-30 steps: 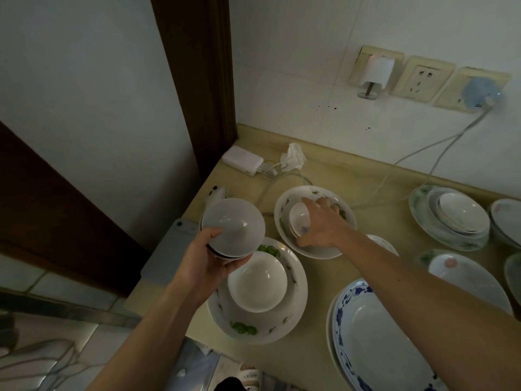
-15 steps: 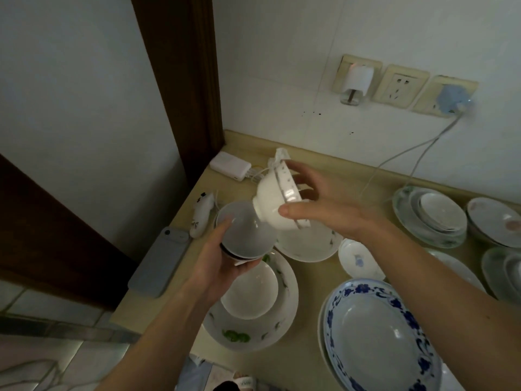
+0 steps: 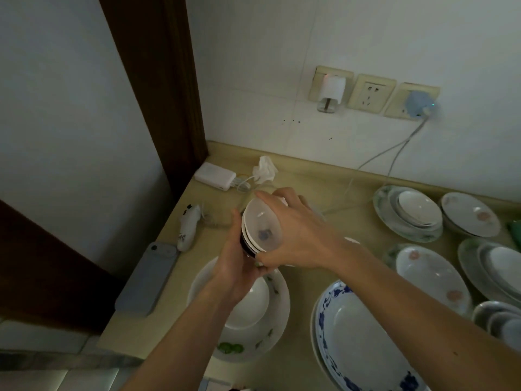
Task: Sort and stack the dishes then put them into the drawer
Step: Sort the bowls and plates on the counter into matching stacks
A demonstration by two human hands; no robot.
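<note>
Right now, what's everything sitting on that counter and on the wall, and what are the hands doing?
Stack of small bowls: several, white, held in the air.
Big bowl: one, white, on green-patterned plate, near edge.
Blue-patterned plate: on a stack, front right.
Floral plates: several piles, white, right side.
Phone: one, grey, counter's left edge.
Power bank: white, back corner.
Crumpled tissue: white, beside it.
Wall sockets: three, beige.
Left hand: grips stack underneath.
Right hand: holds top bowl.
</note>
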